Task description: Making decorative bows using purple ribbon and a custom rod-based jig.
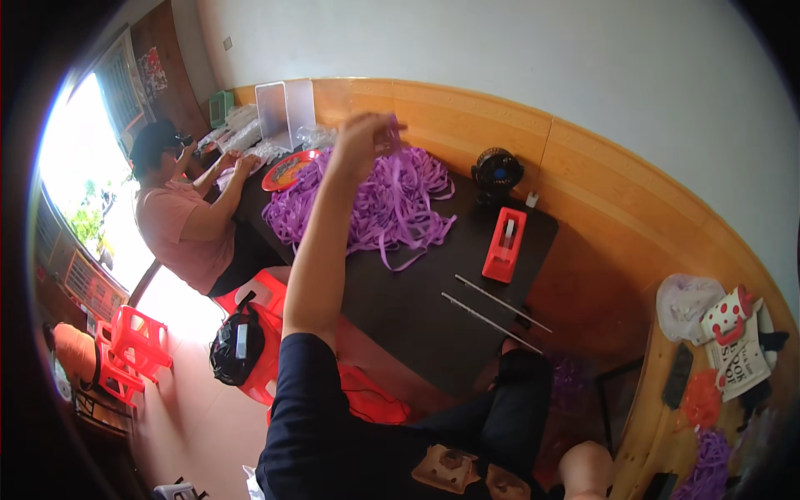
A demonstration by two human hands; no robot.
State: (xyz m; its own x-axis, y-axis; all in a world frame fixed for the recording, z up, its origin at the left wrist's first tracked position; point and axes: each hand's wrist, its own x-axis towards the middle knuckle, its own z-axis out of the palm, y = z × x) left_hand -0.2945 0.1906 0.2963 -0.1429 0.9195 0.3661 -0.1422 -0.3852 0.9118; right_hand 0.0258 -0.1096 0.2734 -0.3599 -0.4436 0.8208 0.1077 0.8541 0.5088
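My left hand is raised over the far side of a dark table, its fingers pinched on purple ribbon strands at the top of a big loose pile of purple ribbon. My forearm stretches up from a dark blue sleeve at the lower left. My right hand is out of view. On the table to the right of the pile lie a red tape dispenser and two thin metal rods.
A small black fan stands at the table's back edge. Another person in a pink shirt works at the far left end near a red plate. Red stools and a black bag sit at left. A wooden bench at right holds a white bag.
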